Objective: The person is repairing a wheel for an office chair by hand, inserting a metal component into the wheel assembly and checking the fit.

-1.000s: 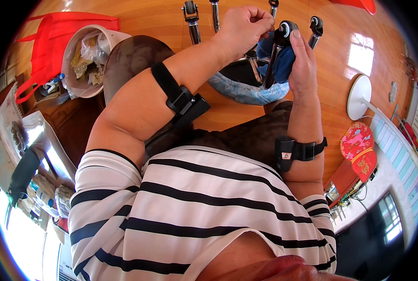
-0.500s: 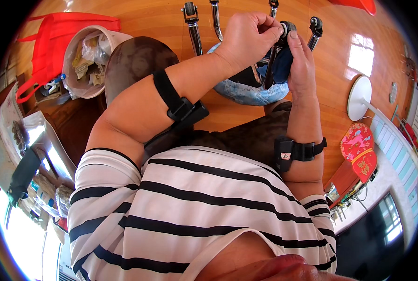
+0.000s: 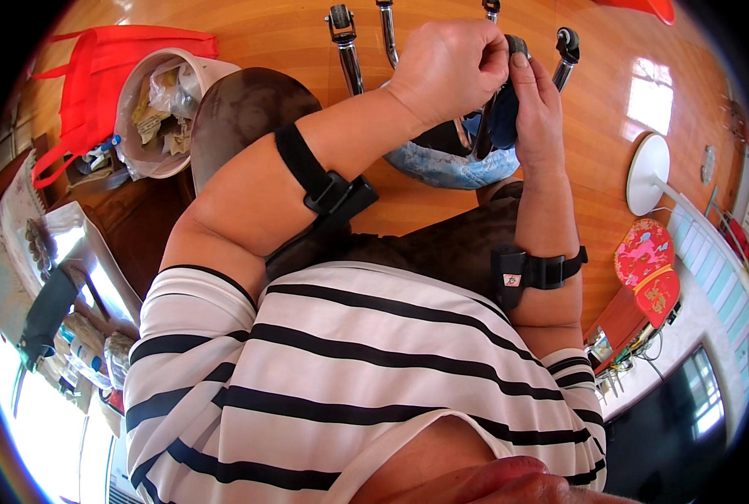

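Evidently, the left hand [image 3: 452,69] is pinched narrow, its contents hidden; beside it, the caster [image 3: 516,44] is held by the right hand [image 3: 540,116]. With uneven pressure, the upturned stool [image 3: 452,169] could be skidded across the floor [image 3: 597,160].

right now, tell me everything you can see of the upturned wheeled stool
The wheeled stool is upside down, apparently on the wooden floor. Its shiny, chrome-looking legs point up, with dark casters on several ends; the picture's top edge cuts one leg off. The rounded seat rim looks covered in pale-blue patterned material around a black underside. Dark blue cloth shows beside one leg. The right hand has its thumb against one caster; the left hand partly hides it.
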